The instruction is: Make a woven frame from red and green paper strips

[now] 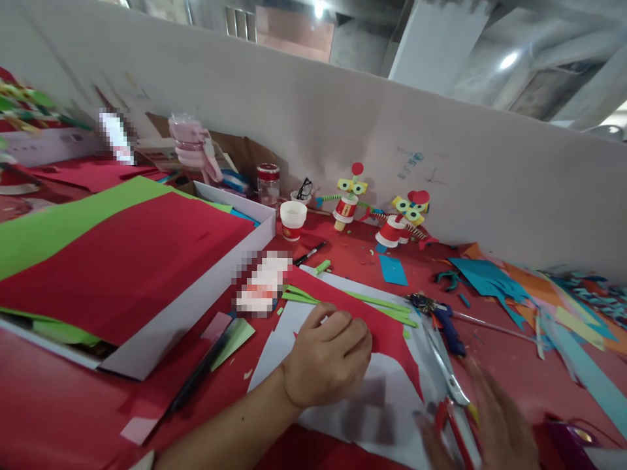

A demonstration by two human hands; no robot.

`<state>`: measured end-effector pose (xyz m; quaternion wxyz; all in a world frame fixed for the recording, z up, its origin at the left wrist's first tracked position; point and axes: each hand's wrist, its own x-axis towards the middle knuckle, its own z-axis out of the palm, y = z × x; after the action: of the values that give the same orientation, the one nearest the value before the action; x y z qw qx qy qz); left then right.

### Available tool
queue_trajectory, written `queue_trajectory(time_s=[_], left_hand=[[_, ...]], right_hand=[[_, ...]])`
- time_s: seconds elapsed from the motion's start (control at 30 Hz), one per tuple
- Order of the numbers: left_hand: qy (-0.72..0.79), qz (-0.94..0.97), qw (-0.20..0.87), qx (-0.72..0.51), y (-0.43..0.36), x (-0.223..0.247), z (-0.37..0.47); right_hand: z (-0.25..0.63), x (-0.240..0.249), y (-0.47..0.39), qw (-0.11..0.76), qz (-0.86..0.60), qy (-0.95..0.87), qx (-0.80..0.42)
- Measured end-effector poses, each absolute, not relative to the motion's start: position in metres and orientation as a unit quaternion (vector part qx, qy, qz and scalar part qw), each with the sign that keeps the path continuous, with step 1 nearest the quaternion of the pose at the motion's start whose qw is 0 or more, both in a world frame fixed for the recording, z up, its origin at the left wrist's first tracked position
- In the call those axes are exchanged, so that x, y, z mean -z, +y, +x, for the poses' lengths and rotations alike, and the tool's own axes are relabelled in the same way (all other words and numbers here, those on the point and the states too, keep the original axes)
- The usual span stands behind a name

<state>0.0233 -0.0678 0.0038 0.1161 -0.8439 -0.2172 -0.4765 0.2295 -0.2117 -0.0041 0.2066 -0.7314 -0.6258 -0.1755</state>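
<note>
My left hand (330, 356) is closed above a white sheet (274, 352) and a piece of red paper (386, 326); what its curled fingers hold, if anything, is hidden. Thin green paper strips (392, 311) lie on the red paper, just past that hand. Blurred at the lower right, my right hand (490, 424) has its thumb and fingers spread beside the red-handled scissors (453, 391). The scissors lie on the right edge of the white sheet, blades pointing away. Nothing shows between the right hand's fingers.
A white box (196, 294) with green and red paper fills the left. Paper cups (292, 220), a jar (268, 185) and two cup figures (345, 207) stand toward the grey partition (313, 117). A glue gun (448, 328) and coloured scraps (490, 277) lie to the right.
</note>
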Motion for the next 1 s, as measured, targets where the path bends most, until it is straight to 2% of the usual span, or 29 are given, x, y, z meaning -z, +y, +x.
queue_trajectory(time_s=[0.1,0.23,0.33,0.47,0.57,0.73,1.0], left_hand=[[-0.172,-0.865,0.137,0.451,-0.074,-0.01,0.016],[-0.166,-0.887,0.154,0.402,-0.09,-0.017,-0.011],[-0.198,-0.913,0.138,0.33,-0.103,-0.007,-0.031],[-0.302,-0.933,0.077,0.183,-0.117,0.019,-0.046],[-0.36,-0.924,0.047,0.122,-0.126,0.028,-0.048],[-0.366,-0.919,0.037,0.144,-0.14,0.024,-0.026],[-0.369,-0.916,0.026,0.153,-0.145,0.031,-0.002]], right_hand=[[0.189,-0.015,-0.188,0.287,-0.65,-0.672,0.211],[0.183,-0.02,-0.175,0.329,-0.563,-0.725,0.222],[0.189,-0.005,-0.18,0.283,-0.543,-0.764,0.206],[0.182,0.019,-0.191,0.177,-0.575,-0.792,0.105],[0.178,0.027,-0.197,0.116,-0.6,-0.791,0.035],[0.18,0.028,-0.2,0.116,-0.611,-0.783,0.0],[0.187,0.022,-0.2,0.097,-0.655,-0.747,0.067]])
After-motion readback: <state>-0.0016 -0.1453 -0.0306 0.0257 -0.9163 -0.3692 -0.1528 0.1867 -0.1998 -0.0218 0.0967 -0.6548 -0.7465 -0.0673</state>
